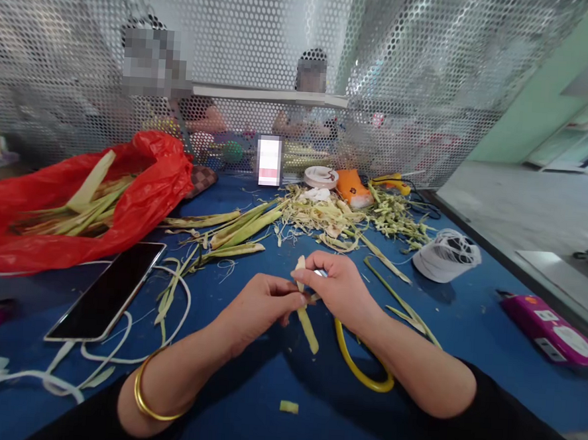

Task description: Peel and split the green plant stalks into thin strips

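Note:
Over the middle of the blue table, both my hands work close together on a pale yellow-green leaf strip [308, 330]. My left hand [263, 304] pinches it between thumb and fingers, with its lower end hanging down below. My right hand [337, 286] pinches the strip's pale upper end, fingers bent and closed. A yellow loop [364, 382], like a large tool handle, lies under my right forearm; the rest of it is hidden. A short cut piece of leaf [289, 407] rests on the table nearer me.
At left are a red plastic bag [177, 173] of dry leaves, a phone [107, 291] and white cables [186, 306]. Leaf scraps [319, 215], tape [320, 176] and an orange packet [353, 187] lie behind. A string spool [446, 257] stands right. People sit beyond a perforated metal screen [255, 38].

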A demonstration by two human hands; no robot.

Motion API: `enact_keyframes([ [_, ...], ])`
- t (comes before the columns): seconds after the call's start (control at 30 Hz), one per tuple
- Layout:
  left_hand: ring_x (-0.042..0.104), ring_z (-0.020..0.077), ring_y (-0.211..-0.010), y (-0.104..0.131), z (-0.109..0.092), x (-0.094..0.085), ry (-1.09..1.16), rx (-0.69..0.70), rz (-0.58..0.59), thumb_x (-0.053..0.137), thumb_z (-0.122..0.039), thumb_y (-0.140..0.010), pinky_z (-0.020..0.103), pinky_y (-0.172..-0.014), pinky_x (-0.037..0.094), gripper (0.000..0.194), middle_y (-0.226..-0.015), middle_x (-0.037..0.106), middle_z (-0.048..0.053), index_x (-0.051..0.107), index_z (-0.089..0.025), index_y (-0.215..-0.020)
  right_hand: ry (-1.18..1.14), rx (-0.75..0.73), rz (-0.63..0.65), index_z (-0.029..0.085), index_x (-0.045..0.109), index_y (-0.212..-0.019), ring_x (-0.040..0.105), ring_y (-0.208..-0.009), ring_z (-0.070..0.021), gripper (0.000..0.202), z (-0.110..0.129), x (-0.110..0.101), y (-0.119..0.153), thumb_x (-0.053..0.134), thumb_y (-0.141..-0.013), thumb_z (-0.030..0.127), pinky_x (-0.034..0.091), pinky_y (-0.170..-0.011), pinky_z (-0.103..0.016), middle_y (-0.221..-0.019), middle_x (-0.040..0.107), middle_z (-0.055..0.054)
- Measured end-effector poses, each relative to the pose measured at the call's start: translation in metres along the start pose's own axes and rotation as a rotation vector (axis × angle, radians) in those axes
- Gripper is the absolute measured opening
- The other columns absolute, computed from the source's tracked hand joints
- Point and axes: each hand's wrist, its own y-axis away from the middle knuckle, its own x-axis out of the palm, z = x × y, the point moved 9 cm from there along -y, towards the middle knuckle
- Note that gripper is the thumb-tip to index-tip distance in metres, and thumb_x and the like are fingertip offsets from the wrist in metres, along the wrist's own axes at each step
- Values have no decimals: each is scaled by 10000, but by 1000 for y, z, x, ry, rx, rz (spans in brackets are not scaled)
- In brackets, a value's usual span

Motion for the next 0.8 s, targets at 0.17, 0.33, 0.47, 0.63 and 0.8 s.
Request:
enact_keyframes([
  [0.17,380,95,-494,1,-3,2,-82,22,29,604,-378,-741,239,-505,270,276,-479,445,-44,660,-148,-598,66,-38,-80,185,532,-536,470,-581,-117,231,6,0,4,628,-721,284,383,-535,-231,-580,525,22],
  [0.33,342,86,-475,1,-3,-1,-43,0,-29,632,-382,-722,234,-483,234,284,-458,435,-45,665,-149,-563,27,-44,-82,186,553,-552,476,-568,-118,243,3,-1,0,622,-743,318,380,-533,-233,-573,525,25],
  [0.47,362,87,-507,3,-6,-15,117,31,-194,657,-403,-728,222,-497,248,259,-501,468,-37,721,-157,-677,-72,-50,-36,187,670,-753,556,-668,-141,280,2,-11,-9,540,-834,422,415,-606,-247,-707,637,1],
  [0.63,314,68,-450,4,-4,-26,283,45,-276,703,-452,-691,218,-455,222,338,-455,428,-49,631,-155,-547,15,-14,21,177,645,-647,511,-591,-132,252,-1,-13,-13,647,-755,405,382,-576,-255,-604,603,13],
  [0.8,365,63,-450,4,3,-39,570,59,-400,780,-464,-589,195,-443,263,333,-488,480,-48,688,-150,-653,-166,16,-128,183,640,-713,591,-695,-162,283,-4,-22,-9,626,-765,461,443,-688,-282,-705,663,-15],
])
